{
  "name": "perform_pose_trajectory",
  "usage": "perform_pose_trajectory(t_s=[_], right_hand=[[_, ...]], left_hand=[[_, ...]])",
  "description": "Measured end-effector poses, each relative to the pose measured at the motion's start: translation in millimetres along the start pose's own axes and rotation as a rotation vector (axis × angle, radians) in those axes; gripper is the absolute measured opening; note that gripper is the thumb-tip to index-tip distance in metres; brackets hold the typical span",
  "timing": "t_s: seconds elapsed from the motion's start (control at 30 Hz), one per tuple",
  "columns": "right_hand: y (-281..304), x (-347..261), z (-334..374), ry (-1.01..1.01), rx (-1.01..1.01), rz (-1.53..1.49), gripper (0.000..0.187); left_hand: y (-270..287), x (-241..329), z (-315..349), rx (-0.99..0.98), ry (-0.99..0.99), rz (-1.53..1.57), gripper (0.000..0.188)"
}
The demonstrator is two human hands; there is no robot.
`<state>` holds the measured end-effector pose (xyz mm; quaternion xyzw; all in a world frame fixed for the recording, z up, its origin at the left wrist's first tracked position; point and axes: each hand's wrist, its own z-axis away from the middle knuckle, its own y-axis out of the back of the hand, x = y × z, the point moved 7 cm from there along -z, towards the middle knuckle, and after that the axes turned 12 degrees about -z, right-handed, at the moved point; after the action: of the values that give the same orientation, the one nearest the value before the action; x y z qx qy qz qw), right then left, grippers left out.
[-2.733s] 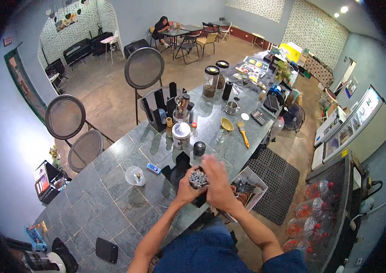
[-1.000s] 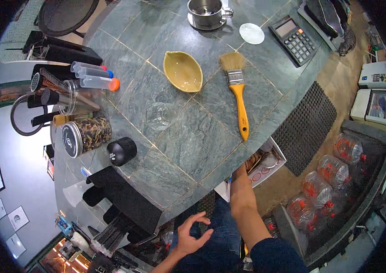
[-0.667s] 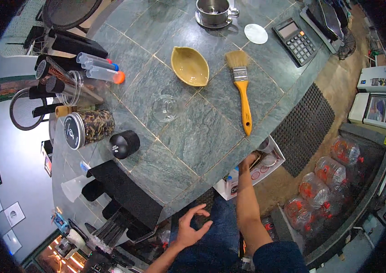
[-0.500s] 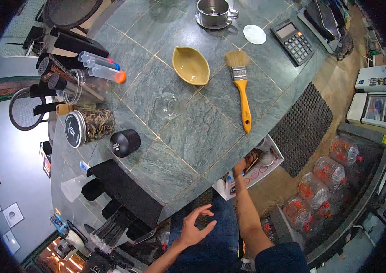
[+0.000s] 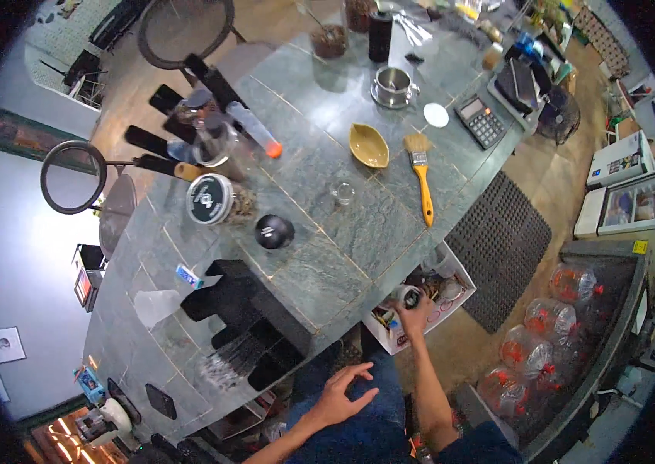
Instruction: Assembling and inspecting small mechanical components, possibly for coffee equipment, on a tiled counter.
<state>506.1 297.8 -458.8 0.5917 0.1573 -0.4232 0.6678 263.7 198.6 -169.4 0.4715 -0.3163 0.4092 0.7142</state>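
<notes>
My right hand (image 5: 418, 313) grips a small round container with a grey rim and dark middle (image 5: 407, 295); its exact kind is unclear. It is over a white box (image 5: 459, 298) of mixed items beside the table edge. My left hand (image 5: 347, 394) hovers above my lap, holding nothing, with thumb and fingers apart. On the tiled table, a flat brush with a yellow handle (image 5: 425, 189) lies nearest the box. Left of it sits a yellow leaf-shaped dish (image 5: 369, 145), with a small clear glass cup (image 5: 343, 192) below it.
A black stand (image 5: 246, 309), black round-topped object (image 5: 274, 231) and lidded jar (image 5: 210, 199) occupy the table's left side. Farther off are a metal cup (image 5: 393, 87), white disc (image 5: 435, 115) and calculator (image 5: 482, 121). A black mat (image 5: 501, 247) and large clear bottles (image 5: 528, 348) lie right.
My right hand has come up within the white box, now with a round container in its fingers. My left hand stays open. The view has shifted, showing more of the table's far end.
</notes>
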Motion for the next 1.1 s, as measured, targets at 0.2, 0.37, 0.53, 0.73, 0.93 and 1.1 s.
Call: perform_pose_trajectory(t_s=[0.2, 0.37, 0.53, 0.73, 0.93, 1.1], right_hand=[[154.7, -148.4, 74.4, 0.172, 0.022, -0.102, 0.084], [220.4, -268.4, 152.9, 0.211, -0.325, -0.524, 0.083], [241.6, -379.5, 242.2, 0.513, -0.614, -0.56, 0.091], [221.7, -449.8, 325.8, 0.821, -0.684, -0.377, 0.119], [200.4, -491.6, 344.0, 0.725, -0.789, -0.562, 0.134], [211.4, -527.7, 241.3, 0.709, -0.381, -0.642, 0.106]], left_hand=[[31.7, 30.7, 45.8, -0.028, -0.179, 0.048, 0.065], [79.4, 91.7, 92.1, 0.187, -0.643, -0.095, 0.08], [137.8, 110.3, 143.5, 0.471, -0.779, -0.245, 0.11], [171.9, 94.4, 156.6, 0.233, -0.59, -0.026, 0.108], [197.9, 89.1, 178.5, 0.371, -0.676, 0.367, 0.118], [235.7, 95.9, 185.4, 0.53, -0.662, 0.038, 0.111]])
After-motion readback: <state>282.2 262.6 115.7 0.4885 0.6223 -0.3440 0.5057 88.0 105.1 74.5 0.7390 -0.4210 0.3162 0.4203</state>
